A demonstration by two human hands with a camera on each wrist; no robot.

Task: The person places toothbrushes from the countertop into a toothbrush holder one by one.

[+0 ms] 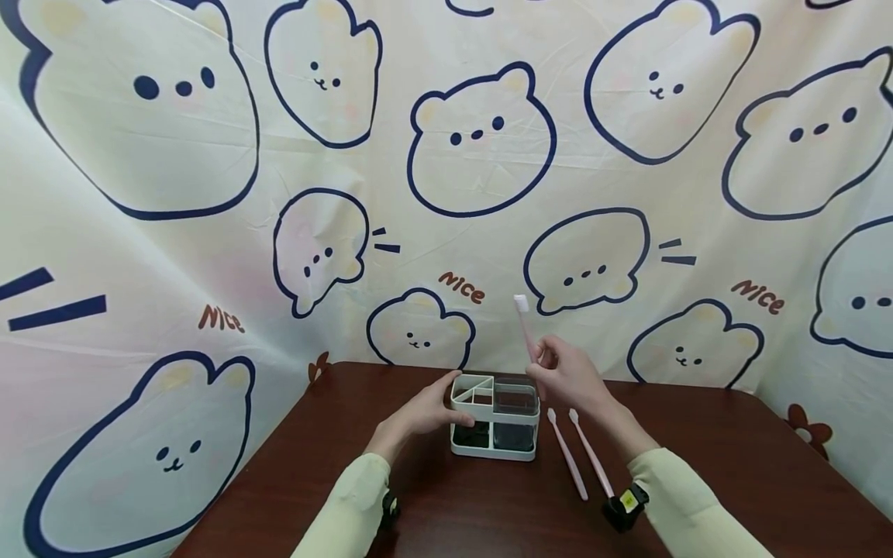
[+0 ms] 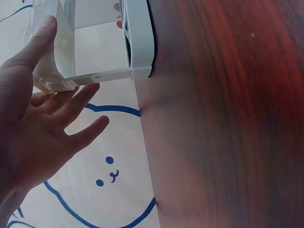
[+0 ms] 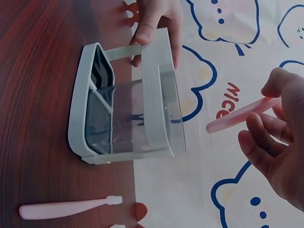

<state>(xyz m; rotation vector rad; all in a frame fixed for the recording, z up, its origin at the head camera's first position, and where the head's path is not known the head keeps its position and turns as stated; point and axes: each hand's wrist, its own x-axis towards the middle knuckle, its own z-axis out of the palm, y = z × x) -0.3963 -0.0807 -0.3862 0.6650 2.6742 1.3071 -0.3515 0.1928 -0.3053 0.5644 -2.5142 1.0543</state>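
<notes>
A pale green two-tier toothbrush holder (image 1: 515, 418) with clear panels stands on the table. My left hand (image 1: 427, 409) grips its upper tier at the left, thumb (image 2: 40, 40) on the near side and fingers on the far side. Just above the holder's right end, my right hand (image 1: 568, 377) pinches a pink toothbrush (image 1: 526, 332) by its handle, head up. The lower end of that handle sticks out below the fingers in the right wrist view, apart from the holder. Two more pink toothbrushes, a nearer one (image 1: 569, 459) and another (image 1: 593, 454), lie to the holder's right, heads pointing away.
The dark brown wooden table (image 1: 279, 480) ends at the back against a white cloth (image 1: 481, 178) printed with cartoon bears. A black wrist device (image 1: 623, 509) overlaps the handle end of one lying toothbrush in the head view.
</notes>
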